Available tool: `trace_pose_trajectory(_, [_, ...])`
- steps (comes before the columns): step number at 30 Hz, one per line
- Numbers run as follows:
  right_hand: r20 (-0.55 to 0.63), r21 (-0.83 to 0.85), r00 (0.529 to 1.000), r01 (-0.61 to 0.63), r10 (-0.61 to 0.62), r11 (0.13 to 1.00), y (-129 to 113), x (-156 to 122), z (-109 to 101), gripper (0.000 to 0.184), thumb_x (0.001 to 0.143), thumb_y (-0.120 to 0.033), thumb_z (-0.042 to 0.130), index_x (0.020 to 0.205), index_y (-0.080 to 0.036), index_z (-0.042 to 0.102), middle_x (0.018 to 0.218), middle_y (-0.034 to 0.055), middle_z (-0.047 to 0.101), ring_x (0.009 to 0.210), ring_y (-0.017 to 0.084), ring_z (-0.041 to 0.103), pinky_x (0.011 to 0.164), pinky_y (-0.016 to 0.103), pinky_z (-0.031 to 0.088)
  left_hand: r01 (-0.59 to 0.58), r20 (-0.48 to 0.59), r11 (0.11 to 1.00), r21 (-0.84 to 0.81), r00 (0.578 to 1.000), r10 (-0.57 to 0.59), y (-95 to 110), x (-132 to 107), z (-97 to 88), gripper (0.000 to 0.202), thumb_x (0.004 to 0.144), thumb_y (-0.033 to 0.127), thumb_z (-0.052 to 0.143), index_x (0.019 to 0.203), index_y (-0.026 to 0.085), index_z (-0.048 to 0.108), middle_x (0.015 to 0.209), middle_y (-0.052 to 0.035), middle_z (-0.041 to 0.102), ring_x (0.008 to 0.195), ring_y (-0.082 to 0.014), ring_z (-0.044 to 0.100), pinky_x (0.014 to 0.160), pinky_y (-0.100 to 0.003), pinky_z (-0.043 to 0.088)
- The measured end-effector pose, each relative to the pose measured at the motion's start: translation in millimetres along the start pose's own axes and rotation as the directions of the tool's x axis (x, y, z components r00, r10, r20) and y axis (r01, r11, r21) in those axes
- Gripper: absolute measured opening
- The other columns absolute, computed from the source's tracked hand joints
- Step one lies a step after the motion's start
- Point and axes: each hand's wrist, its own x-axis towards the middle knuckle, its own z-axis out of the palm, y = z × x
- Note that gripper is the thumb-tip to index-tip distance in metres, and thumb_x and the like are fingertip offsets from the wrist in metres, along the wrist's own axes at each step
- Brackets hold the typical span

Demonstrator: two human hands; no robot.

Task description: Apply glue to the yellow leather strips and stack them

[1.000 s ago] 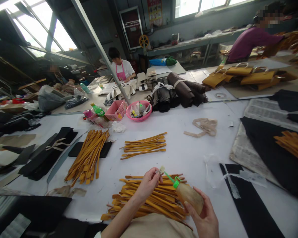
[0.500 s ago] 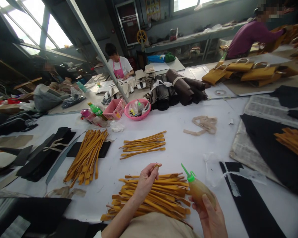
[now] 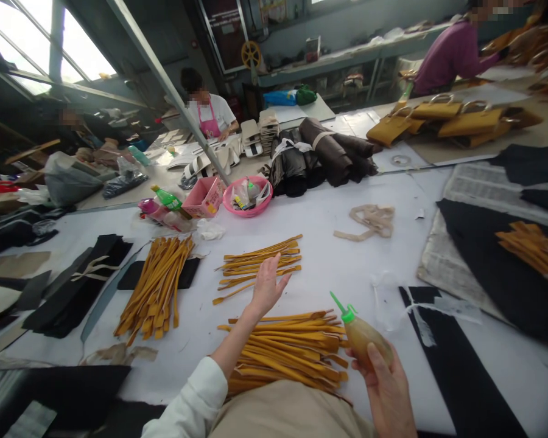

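Note:
My left hand (image 3: 267,285) reaches forward with fingers stretched out and thumb apart, at the near right side of a small row of mustard-brown leather straps (image 3: 246,266). One strap at the near edge lies askew, partly behind my hand. In my right hand (image 3: 388,389) is a squeeze bottle (image 3: 368,340) of yellowish-brown liquid, its green nozzle tilted up to the left. Below my left forearm spreads a larger pile of similar straps (image 3: 292,356), close to my body.
To the left, another strap bundle (image 3: 155,286) lies over a black piece beside tied black strips (image 3: 80,283). A pink basin (image 3: 248,210) and pink box (image 3: 204,198) stand farther back. Black material (image 3: 461,365) lies at right. Co-workers sit beyond the table.
My left hand has moved forward from above the near pile to the small row, and its pinch has opened. Another strap now lies at the row's near edge. The bottle stays in my right hand.

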Motion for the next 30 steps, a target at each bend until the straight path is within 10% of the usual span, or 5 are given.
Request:
trace_pose_trajectory(4, [-0.015,0.015,1.000,-0.019,0.019,1.000,2.8,-1.5,-1.4,0.051,0.073,-0.041,0.082,0.115,-0.022,0.059,0.099,0.0049,0.074,0.069,0.023,0.072,0.058,0.029,0.056,0.051,0.363,0.998,0.027,0.930,-0.057,-9.6,-35.8,47.8,0.025,0.096,0.032,0.050,0.110,0.020,0.068,0.096,-0.0075,0.067,0.091,-0.0218,0.063,0.086,-0.033,0.048])
trace_pose_trajectory(10, [0.011,-0.010,1.000,0.016,-0.016,1.000,1.2,-2.1,-3.2,0.048,0.075,-0.040,0.081,0.114,-0.022,0.059,0.096,0.0036,0.074,0.069,0.022,0.072,0.059,0.028,0.056,0.047,0.478,0.992,0.114,0.873,-0.097,4.4,-76.0,94.7,0.017,0.089,0.031,0.060,0.097,0.021,0.071,0.096,-0.0092,0.064,0.096,-0.0254,0.060,0.086,-0.035,0.045])
trace_pose_trajectory(30, [0.044,0.016,0.999,0.025,-0.026,1.000,1.9,-11.0,-1.4,0.055,0.073,-0.040,0.084,0.116,-0.021,0.057,0.097,0.0041,0.073,0.071,0.020,0.072,0.061,0.026,0.056,-0.033,0.511,0.999,0.025,0.860,0.015,-35.1,-85.3,85.0,0.009,0.087,0.025,0.060,0.081,0.020,0.062,0.086,-0.0036,0.062,0.080,-0.0178,0.056,0.074,-0.026,0.042])
